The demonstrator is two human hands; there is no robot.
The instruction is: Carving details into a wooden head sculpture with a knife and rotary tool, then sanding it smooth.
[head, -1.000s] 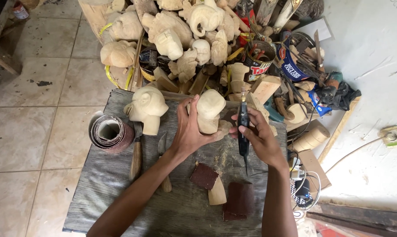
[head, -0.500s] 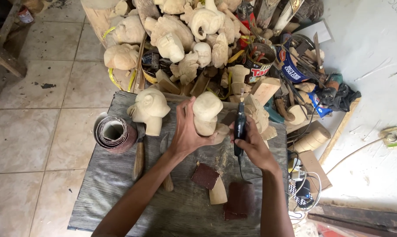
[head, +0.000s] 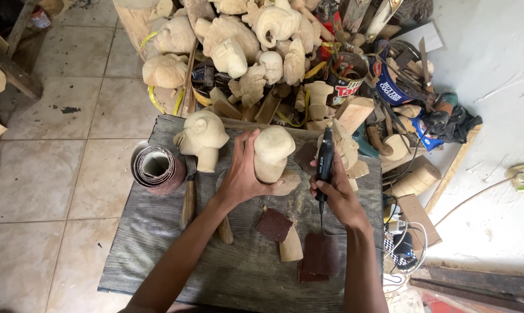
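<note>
My left hand grips a pale carved wooden head that stands on the grey wooden board. My right hand holds a black corded rotary tool upright, just right of that carving, its tip pointing away from me. A second carved wooden head stands on the board to the left, apart from my hands.
A roll of sandpaper lies at the board's left edge, with a wooden-handled chisel beside it. Brown sandpaper pieces and a wood wedge lie near me. A heap of carvings, cans and tools crowds the far side.
My right hand has lifted the rotary tool slightly away from me, beside the carving. My left hand keeps its hold on the carved head. The view has shifted a little.
</note>
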